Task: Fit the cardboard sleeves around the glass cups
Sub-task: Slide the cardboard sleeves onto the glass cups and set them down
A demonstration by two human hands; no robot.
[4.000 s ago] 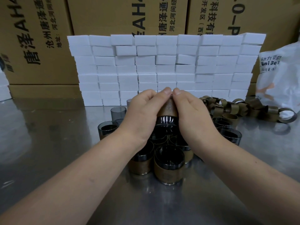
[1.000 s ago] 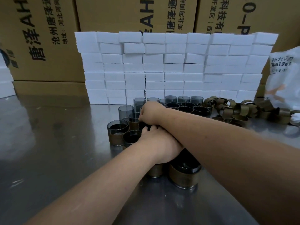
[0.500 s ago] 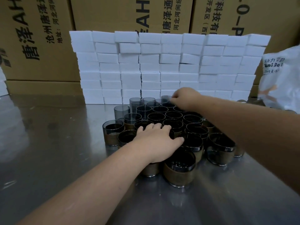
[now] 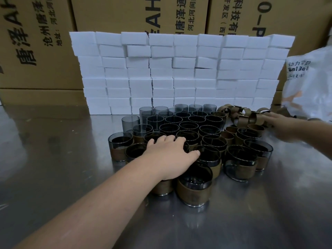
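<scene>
1. Head view, the hands: the left hand [image 4: 168, 155] lies flat, fingers spread and relaxed, on the rims of the near cups at 12 o'clock. It grips nothing. The right hand [image 4: 285, 126] is well apart from it, out at 2 o'clock, with fingers stretched onto the loose sleeves. It is blurred, and no finger is seen curled round one.

2. Head view, the task's things: the glass cups [image 4: 188, 123] stand packed rim to rim in a cluster straight ahead. The near ones, such as the sleeved cup [image 4: 195, 184] at 6 o'clock of the cluster, wear brown bands, while the bare cups [image 4: 147, 112] stand at its 11 o'clock edge. The cardboard sleeves [image 4: 240, 114] lie heaped just beside the cluster at 2 o'clock.

3. Handling, as a judgement: the cups look smooth, hard and breakable, and packed this closely they would knock together. A cup is best taken by its wall, clear of its neighbours. The sleeves look light and springy and would crush if squeezed, so a light pinch at the edge suits them.

4. Surface and room: the steel table [image 4: 53, 159] is shiny and probably slick under glass. A wall of white blocks [image 4: 179, 72] stands at 12 o'clock, with printed cartons [image 4: 36, 42] behind it and a white bag [image 4: 309, 87] at 2 o'clock.
</scene>
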